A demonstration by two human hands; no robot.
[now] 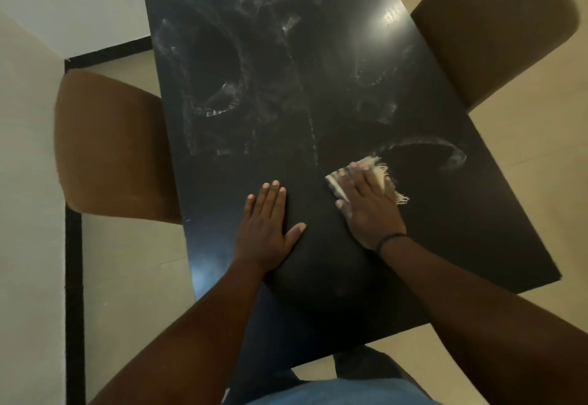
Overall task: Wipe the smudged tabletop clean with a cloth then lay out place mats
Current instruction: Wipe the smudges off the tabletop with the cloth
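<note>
The black tabletop (477,213) has white, dusty smudges (222,86) over its far half and toward the far left corner, with one more curved streak (426,143) close to the right edge. The part by the near edge looks dark and mostly clean. The right hand (366,207) lies flat on a small pale cloth (378,169) with frayed threads, pressing it down on the tabletop a bit right of the middle, just below that curved streak. Its fingers are straight on top of the cloth, not curled round it. The left hand (264,229) is flat on the tabletop too, fingers spread and holding nothing, nearer the near edge and left of the cloth. It seems to be there to lean on. No place mats can be seen yet. A brown chair (111,150) stands at the left edge and another brown chair (496,29) at the far right corner. I think the wiping is only partly done, and lots of dust is left. Things could go wrong from here. The cloth is small and only pressed, not gripped, so it might slip out from under the fingers on a fast push. It may also just push the dust around into new streaks, or shove it off the right edge onto the floor. The far corners look like a long reach, so bits there could get missed. The leaning hand could leave new marks on the clean part.
</note>
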